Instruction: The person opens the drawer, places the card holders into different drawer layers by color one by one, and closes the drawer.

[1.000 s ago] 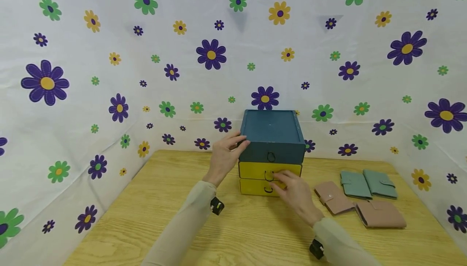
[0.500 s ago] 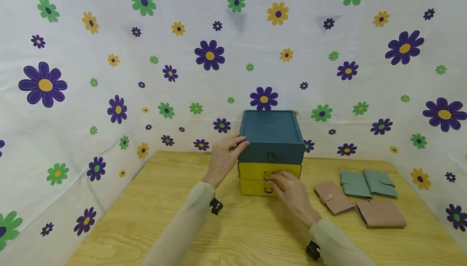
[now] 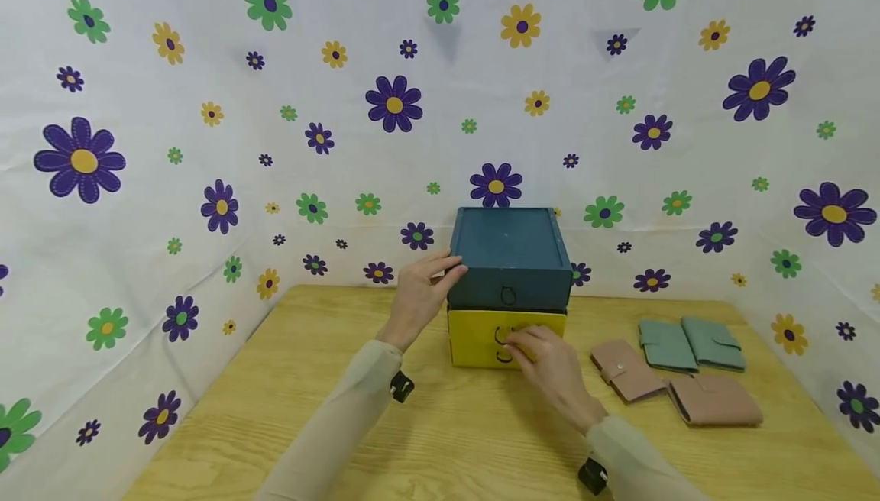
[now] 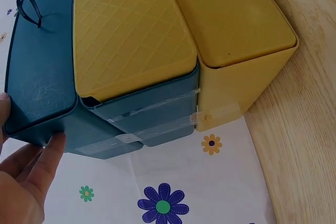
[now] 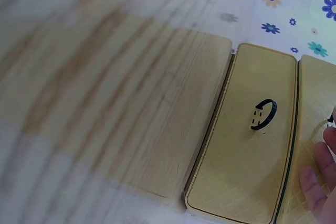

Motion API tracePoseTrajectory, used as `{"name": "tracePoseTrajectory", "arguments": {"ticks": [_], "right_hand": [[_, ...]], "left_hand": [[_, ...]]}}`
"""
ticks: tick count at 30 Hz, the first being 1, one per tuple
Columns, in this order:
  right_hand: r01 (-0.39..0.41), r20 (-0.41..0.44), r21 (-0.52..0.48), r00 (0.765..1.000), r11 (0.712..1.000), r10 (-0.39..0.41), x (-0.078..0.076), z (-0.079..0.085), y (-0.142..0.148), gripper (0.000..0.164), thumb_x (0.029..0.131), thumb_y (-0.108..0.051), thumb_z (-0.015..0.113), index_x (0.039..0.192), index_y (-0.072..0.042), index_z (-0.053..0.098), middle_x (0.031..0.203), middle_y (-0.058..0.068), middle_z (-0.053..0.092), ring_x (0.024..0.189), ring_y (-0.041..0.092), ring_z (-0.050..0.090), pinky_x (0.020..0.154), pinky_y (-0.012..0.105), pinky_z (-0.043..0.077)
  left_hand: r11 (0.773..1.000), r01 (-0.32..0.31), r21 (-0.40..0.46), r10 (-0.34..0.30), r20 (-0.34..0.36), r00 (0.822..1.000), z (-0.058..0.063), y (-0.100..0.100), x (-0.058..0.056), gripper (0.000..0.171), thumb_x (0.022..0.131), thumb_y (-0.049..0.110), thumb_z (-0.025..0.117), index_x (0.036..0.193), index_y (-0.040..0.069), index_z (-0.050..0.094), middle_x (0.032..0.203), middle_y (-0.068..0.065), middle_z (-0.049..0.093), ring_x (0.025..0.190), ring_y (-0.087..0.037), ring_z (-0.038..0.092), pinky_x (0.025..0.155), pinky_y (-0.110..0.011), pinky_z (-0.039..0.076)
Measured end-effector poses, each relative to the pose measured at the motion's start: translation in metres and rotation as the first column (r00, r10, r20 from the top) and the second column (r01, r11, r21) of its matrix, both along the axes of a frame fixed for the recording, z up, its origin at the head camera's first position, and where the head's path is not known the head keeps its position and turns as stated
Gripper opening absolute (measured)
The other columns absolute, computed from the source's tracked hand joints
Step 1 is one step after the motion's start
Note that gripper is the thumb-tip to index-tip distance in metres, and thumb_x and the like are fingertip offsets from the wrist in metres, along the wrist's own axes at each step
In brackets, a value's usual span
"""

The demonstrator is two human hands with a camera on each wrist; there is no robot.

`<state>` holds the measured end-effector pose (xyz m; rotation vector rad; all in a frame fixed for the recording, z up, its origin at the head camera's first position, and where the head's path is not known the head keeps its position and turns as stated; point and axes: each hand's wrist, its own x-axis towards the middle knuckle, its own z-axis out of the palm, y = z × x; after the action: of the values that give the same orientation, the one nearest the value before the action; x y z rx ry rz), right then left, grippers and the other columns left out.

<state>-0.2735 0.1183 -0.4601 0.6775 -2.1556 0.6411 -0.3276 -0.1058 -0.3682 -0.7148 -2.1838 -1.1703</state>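
A small drawer cabinet (image 3: 509, 237) has a blue top section and two yellow drawers beneath. My left hand (image 3: 418, 295) grips its upper left front corner, thumb at the front and fingers along the side (image 4: 48, 169). With my right hand (image 3: 553, 367) I pinch the black loop handle (image 3: 503, 335) of the middle drawer (image 3: 470, 327); the fingertips hide part of that loop. In the left wrist view the middle drawer (image 4: 131, 35) juts out in front of the others. The bottom drawer (image 5: 236, 150) stays in, its own loop handle (image 5: 272, 115) free.
Two pink wallets (image 3: 626, 371) and two green wallets (image 3: 670, 344) lie on the wooden table (image 3: 330, 425) to the right of the cabinet. A white flowered cloth (image 3: 309, 50) hangs behind and at the sides.
The middle drawer has slid out toward me a little, with my right hand on its handle. My left hand keeps its hold on the cabinet corner.
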Motion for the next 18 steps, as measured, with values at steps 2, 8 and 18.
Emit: {"name": "tracePoseTrajectory", "arguments": {"ticks": [2, 8, 18], "right_hand": [[-0.002, 0.000, 0.002, 1.000, 1.000, 0.002, 0.002, 0.000, 0.001, 0.017, 0.075, -0.010, 0.084, 0.091, -0.015, 0.078, 0.087, -0.003, 0.073, 0.078, 0.013, 0.066, 0.065, 0.028, 0.059], [-0.001, -0.012, 0.012, 1.000, 1.000, 0.002, 0.006, 0.003, 0.003, 0.019, 0.073, -0.010, 0.085, 0.090, -0.015, 0.079, 0.086, -0.003, 0.073, 0.077, 0.012, 0.066, 0.065, 0.028, 0.059], [-0.003, 0.010, 0.054, 1.000, 0.999, 0.003, 0.014, 0.006, 0.003, 0.017, 0.074, -0.013, 0.086, 0.089, -0.017, 0.079, 0.084, -0.005, 0.073, 0.076, 0.011, 0.066, 0.065, 0.026, 0.059]], "left_hand": [[1.000, -0.001, -0.002, 0.001, 0.001, 1.000, 0.000, 0.001, 0.000, 0.031, 0.094, 0.025, 0.067, 0.118, 0.006, 0.072, 0.132, -0.018, 0.063, 0.117, -0.026, 0.065, 0.083, -0.029, 0.059], [1.000, 0.016, -0.012, -0.016, -0.001, 1.000, 0.001, 0.003, -0.001, 0.032, 0.095, 0.025, 0.065, 0.120, 0.005, 0.071, 0.133, -0.018, 0.061, 0.121, -0.027, 0.062, 0.084, -0.029, 0.059], [0.999, 0.018, -0.029, -0.019, -0.011, 1.000, -0.001, -0.001, 0.000, 0.032, 0.096, 0.020, 0.064, 0.123, 0.004, 0.068, 0.136, -0.019, 0.059, 0.121, -0.029, 0.061, 0.085, -0.029, 0.058]]}}
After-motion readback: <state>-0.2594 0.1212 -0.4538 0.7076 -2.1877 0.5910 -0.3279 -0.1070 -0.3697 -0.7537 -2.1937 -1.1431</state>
